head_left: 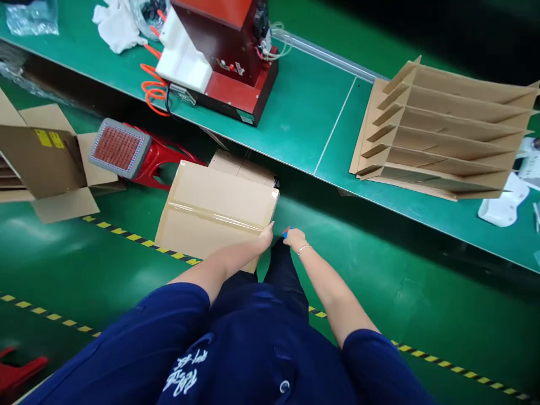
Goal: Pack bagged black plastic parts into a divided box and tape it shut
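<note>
A closed cardboard box (pixel 211 230), with clear tape across its top, is low in front of me, just left of my legs. My left hand (pixel 265 237) grips it at the right edge, near the end of the tape strip; part of the fingers is hidden. To the right of the box, a short gap away, my right hand (pixel 295 237) is closed around a small blue-and-red tool (pixel 287 231). Only the tool's tip shows, so its exact kind is unclear. A bracelet circles my right wrist.
The green workbench (pixel 312 118) carries a red machine (pixel 219 62) with a coiled orange hose and a cardboard divider grid (pixel 451 135). On the left are a red stool (pixel 160 163) with a padded seat and an open carton (pixel 46 157). Yellow-black tape (pixel 139 238) marks the floor.
</note>
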Tool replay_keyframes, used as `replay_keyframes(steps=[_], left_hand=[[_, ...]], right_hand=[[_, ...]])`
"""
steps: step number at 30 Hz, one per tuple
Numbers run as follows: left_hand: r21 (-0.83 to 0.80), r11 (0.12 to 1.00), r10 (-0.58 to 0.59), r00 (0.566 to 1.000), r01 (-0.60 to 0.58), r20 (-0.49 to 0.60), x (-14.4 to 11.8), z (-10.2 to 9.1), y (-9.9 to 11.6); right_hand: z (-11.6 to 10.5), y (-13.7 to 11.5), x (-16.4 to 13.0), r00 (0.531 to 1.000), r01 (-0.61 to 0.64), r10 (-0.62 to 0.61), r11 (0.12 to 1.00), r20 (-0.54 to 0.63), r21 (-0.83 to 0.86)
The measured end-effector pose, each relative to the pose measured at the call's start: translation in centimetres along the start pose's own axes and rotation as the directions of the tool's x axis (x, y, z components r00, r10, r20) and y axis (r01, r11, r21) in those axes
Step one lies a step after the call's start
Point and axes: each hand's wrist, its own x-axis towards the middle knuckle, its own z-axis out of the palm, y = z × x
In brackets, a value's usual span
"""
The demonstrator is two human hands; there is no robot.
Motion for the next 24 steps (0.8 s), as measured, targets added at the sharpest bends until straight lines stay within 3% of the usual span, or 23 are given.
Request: replay_keyframes(steps=[2,4,7,9,13,17,20,24], left_hand=[[0.007,0.999,-0.051,0.999,0.051,-0.012,0.5,0.0,0.7],[-0.002,0.997,-0.072,0.997,0.072,0.006,0.6,-0.6,1.4],[-0.061,0.996,-0.056,0.997,0.059,0.053,0.0,-2.1,2.3],[-0.124,0.991,-0.042,0.995,0.052,0.086,-0.9,-3.3,3.0],[-0.284,0.955,-0.003,0.963,0.083,0.270,-3.4,-5.5,4.5],[-0.385,0.915,0.070,0.895,0.119,0.442,-5.7,-7.4,5.4],[-0.387,0.914,0.078,0.881,0.125,0.467,-6.6,-8.3,5.2],[-0.350,0.933,0.061,0.921,0.084,0.385,-4.5,-10.4,5.1]], right_hand=[[0.2,0.4,-0.4,0.996,-0.084,0.087,0.992,-0.030,0.092],[0.8,2.2,-2.8,0.983,-0.148,0.166,0.971,-0.084,0.185],[2.5,4.4,-9.3,0.949,-0.179,0.249,0.932,-0.196,0.314],[4.1,4.0,-13.8,0.924,-0.173,0.282,0.911,-0.259,0.375],[7.7,-1.1,-18.8,0.842,-0.090,0.316,0.881,-0.438,0.464],[9.9,-7.1,-19.0,0.700,-0.005,0.338,0.883,-0.629,0.470],[9.9,-10.6,-18.5,0.653,-0.030,0.372,0.883,-0.660,0.468],[8.8,-14.7,-18.5,0.621,-0.139,0.466,0.857,-0.630,0.496]])
